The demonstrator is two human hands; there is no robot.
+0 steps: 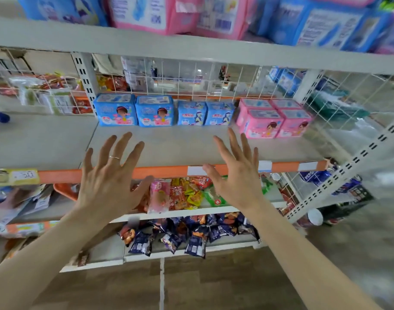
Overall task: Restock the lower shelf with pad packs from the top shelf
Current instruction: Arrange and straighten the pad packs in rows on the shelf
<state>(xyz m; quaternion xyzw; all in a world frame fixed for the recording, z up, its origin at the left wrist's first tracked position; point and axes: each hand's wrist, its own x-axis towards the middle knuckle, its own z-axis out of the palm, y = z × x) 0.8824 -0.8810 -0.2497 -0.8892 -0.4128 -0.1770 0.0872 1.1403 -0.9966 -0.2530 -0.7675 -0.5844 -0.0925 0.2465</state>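
Observation:
Both of my hands are raised in front of the lower shelf [169, 148] with fingers spread and nothing in them. My left hand [108, 175] wears a ring; my right hand [236, 173] is level with it. At the back of that shelf stand blue pad packs [135, 110], smaller blue packs [205, 113] and pink packs [274, 119]. On the top shelf [191, 50] sit larger pad packs, pink [169, 14] in the middle and blue [325, 25] to the right, blurred.
An orange price strip [160, 172] runs along the lower shelf's front edge. Snack bags [184, 193] fill the shelf below, and dark packets [191, 236] the one under it. White wire mesh [191, 79] backs the shelf. Wooden floor lies beneath.

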